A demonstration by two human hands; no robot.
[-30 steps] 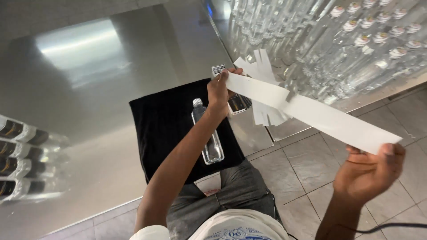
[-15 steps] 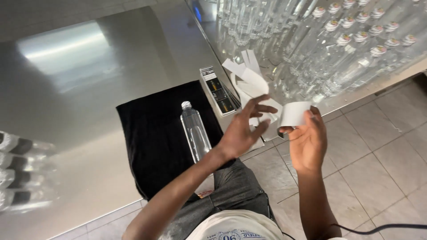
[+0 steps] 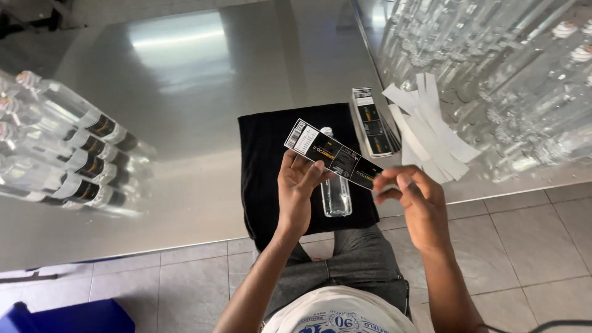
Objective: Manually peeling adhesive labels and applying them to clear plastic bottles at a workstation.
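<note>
Item: long black printed label strip (image 3: pixel 336 162), pinched taut between my left hand (image 3: pixel 296 188) and right hand (image 3: pixel 410 197) fingers, above the clear plastic bottle (image 3: pixel 335 191) on the black cloth (image 3: pixel 265 160) at the counter's near edge.

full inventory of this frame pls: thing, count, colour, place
label strip: 1, black with white end, held between both hands above the cloth
clear bottle: 1, unlabelled, lying on the black cloth, partly behind the strip
black cloth: 1, on the steel table at its near edge
label stack: 1 pile, black and white, right of the cloth
backing strips: loose pile, white, right of the label stack
labelled bottles: several, clear with black labels, lying at the table's left
unlabelled bottles: many, clear, some with white caps, massed at upper right
steel table: 1, silver
tiled floor: grey, below the table
blue object: 1, bottom left corner
left hand: holds the strip's left part
right hand: pinches the strip's right end
</note>
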